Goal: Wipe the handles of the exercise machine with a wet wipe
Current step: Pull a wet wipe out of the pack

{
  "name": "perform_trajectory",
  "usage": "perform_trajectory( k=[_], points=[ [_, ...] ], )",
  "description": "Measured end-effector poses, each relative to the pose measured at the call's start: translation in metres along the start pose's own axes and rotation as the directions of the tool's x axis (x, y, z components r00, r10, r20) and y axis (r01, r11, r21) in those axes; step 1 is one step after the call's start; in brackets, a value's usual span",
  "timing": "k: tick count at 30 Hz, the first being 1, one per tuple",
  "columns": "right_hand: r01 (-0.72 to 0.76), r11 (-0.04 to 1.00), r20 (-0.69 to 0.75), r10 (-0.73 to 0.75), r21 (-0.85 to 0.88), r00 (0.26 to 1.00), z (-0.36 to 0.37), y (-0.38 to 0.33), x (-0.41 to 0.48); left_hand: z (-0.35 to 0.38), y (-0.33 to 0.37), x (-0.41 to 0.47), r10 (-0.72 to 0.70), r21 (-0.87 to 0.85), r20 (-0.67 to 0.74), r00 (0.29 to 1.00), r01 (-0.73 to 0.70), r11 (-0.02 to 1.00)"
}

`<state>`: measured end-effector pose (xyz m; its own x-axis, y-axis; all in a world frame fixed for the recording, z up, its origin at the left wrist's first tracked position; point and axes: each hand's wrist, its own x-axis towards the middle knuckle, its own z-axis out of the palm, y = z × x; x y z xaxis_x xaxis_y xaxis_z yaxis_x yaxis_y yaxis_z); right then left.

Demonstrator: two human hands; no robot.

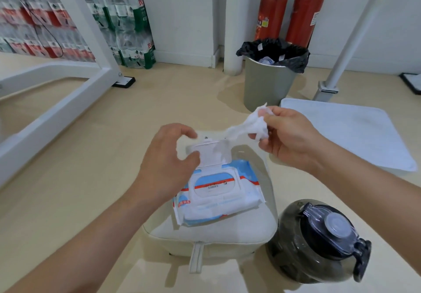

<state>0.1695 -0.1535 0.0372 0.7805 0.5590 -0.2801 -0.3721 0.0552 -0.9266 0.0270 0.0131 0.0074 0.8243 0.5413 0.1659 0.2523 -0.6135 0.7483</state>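
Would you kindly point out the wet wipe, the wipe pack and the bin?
wet wipe (257, 123): head view, on its bunched white part.
wipe pack (216, 212): head view, on its wrapper below the lid.
bin (262, 85): head view, on its grey side wall.

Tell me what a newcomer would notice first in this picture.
At centre, the right hand pinches a wet wipe rising from the wipe pack on a cream cushion, while the left hand holds its flip lid. Two red fire extinguishers stand at the back wall behind a grey bin; a dark water jug sits lower right.
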Motion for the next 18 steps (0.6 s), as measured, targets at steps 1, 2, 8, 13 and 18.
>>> perform_trajectory(
  k=[1, 2, 8, 13, 18],
  points=[
    [0.017, 1.000, 0.001, -0.017, -0.005, 1.000, -0.005, -0.005, 0.001, 0.002, -0.002, 0.001, -0.004, 0.018, 0.060, 0.998, 0.003, 1.000],
    [0.034, 0.999, 0.019, -0.034, -0.018, 0.999, -0.009, -0.010, 0.001, 0.003, 0.000, 0.000, -0.035, -0.050, 0.134, 0.990, 0.042, 0.998],
    [0.055, 0.989, 0.146, -0.035, -0.138, 0.989, -0.019, -0.026, 0.002, 0.014, -0.002, -0.009, 0.114, -0.055, 0.371, 0.921, -0.101, 0.993],
    [0.002, 0.980, 0.260, 0.051, -0.199, 0.964, -0.014, -0.017, 0.008, 0.020, -0.004, 0.000, 0.216, 0.292, 0.498, 0.840, -0.397, 0.870],
    [0.040, 0.964, 0.288, 0.038, -0.262, 0.957, 0.007, -0.048, -0.021, -0.014, 0.060, 0.014, -0.186, -0.530, 0.448, 0.875, 0.427, 0.732]
  ],
)
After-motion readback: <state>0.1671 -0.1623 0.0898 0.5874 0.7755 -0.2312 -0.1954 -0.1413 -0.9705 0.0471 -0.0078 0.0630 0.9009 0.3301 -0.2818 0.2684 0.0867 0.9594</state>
